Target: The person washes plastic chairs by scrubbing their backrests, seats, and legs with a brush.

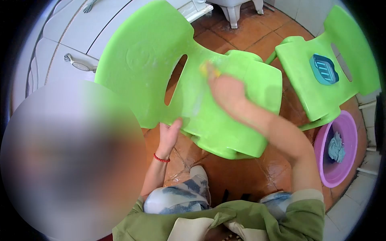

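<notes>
A green plastic chair [225, 108] with a slot in its backrest fills the middle of the view, wet and streaked with suds. My right hand [226, 90] is closed on a small yellow sponge [209, 70], pressed to the seat near the slot and slightly blurred. At the chair's near edge, below the slot, my left hand [169, 134] grips the rim, thumb on top, its other fingers hidden underneath. A red bead bracelet [161, 158] circles the left wrist.
A second green chair [293, 60] stands at the right with a teal soap dish [324, 69] on its seat. Below it, a purple basin [351, 120] holds a blue-grey cloth [336, 148]. White cabinets [76, 36] line the left. The tiled floor [257, 24] looks wet.
</notes>
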`<state>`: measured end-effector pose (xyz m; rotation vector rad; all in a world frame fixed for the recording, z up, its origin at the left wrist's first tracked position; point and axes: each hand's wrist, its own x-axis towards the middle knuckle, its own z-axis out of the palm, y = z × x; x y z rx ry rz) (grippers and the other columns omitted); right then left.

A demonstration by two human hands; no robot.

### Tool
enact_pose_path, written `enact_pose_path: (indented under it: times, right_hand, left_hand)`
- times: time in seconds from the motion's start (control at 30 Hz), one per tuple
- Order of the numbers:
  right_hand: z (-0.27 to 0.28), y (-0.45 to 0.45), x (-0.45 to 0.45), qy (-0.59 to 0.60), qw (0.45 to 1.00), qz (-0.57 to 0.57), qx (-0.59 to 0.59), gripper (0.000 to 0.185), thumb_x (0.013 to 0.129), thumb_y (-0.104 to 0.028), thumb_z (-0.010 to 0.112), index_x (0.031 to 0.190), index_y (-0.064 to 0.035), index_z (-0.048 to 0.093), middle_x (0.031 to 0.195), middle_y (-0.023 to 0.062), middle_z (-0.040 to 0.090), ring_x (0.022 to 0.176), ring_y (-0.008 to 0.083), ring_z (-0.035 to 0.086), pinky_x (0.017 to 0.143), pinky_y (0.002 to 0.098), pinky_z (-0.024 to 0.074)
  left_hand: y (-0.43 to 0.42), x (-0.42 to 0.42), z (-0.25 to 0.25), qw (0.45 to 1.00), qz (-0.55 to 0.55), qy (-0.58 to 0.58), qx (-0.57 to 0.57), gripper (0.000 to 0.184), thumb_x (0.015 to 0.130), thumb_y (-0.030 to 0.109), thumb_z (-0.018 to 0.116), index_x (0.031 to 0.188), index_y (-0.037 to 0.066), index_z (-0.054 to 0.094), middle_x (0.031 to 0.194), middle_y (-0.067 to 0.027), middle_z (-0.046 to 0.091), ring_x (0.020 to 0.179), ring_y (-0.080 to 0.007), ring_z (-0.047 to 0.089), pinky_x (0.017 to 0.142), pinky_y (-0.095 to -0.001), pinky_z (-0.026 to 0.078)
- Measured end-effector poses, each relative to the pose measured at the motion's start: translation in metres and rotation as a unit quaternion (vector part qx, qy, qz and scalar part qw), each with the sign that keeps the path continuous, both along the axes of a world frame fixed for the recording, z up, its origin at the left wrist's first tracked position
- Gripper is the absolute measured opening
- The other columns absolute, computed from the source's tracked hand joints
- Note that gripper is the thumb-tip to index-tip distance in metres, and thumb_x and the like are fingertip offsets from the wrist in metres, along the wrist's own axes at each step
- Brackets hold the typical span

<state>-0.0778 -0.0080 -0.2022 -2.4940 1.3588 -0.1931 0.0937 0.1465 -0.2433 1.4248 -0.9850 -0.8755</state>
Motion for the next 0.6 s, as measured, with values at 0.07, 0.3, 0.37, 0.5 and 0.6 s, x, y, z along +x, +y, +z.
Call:
enact_pose_path:
  times: [0.07,0.3,0.37,0.5,0.6]
  right_hand:
    - [-0.006,0.047,0.005,0.020,0.989,0.144,-0.029,0.063,0.084,-0.006,0.046,0.143,-0.0072,0.024,0.066,0.0107,0.062,0.057,0.0276,0.063,0.045,0.0425,0.0485]
    - [0.002,-0.038,-0.027,-0.018,0.996,0.011,-0.091,0.059,0.085,-0.010,0.046,0.141,-0.0050,0.027,0.067,0.0128,0.063,0.057,0.0294,0.063,0.047,0.0427,0.0486]
    - [0.005,-0.037,-0.030,-0.028,0.995,-0.001,-0.092,0.059,0.085,-0.010,0.045,0.140,-0.0050,0.026,0.066,0.0125,0.062,0.055,0.0297,0.062,0.046,0.0425,0.0486]
    - [0.002,0.046,-0.032,0.027,0.974,0.204,-0.093,0.057,0.084,-0.009,0.046,0.140,-0.0087,0.033,0.063,0.0081,0.060,0.053,0.0249,0.062,0.042,0.0396,0.0476]
    - [0.006,0.042,-0.036,0.026,0.978,0.190,-0.086,0.057,0.085,-0.014,0.047,0.140,-0.0135,0.034,0.062,0.0090,0.060,0.052,0.0245,0.061,0.043,0.0401,0.0476]
  left_hand:
    - [-0.001,0.000,0.000,1.000,0.000,0.010,-0.004,0.020,0.082,0.002,0.051,0.099,-0.002,0.058,0.090,0.0000,0.060,0.081,-0.0075,0.054,0.071,-0.0242,0.044]
    - [-0.001,0.000,0.006,1.000,-0.001,-0.016,0.025,0.019,0.081,0.002,0.051,0.098,-0.002,0.059,0.089,-0.0002,0.060,0.081,-0.0080,0.054,0.071,-0.0247,0.045]
    - [0.000,-0.003,0.008,1.000,0.004,-0.018,0.017,0.019,0.081,0.002,0.051,0.098,-0.003,0.059,0.089,-0.0002,0.060,0.081,-0.0081,0.054,0.071,-0.0248,0.045]
    - [-0.004,-0.011,0.014,1.000,0.018,-0.003,-0.002,0.018,0.081,0.002,0.052,0.096,-0.003,0.059,0.086,0.0004,0.059,0.078,-0.0076,0.053,0.070,-0.0245,0.045]
    - [0.001,-0.005,0.008,1.000,0.004,-0.019,0.019,0.014,0.080,0.002,0.052,0.093,-0.002,0.058,0.083,0.0013,0.057,0.075,-0.0069,0.051,0.067,-0.0242,0.043]
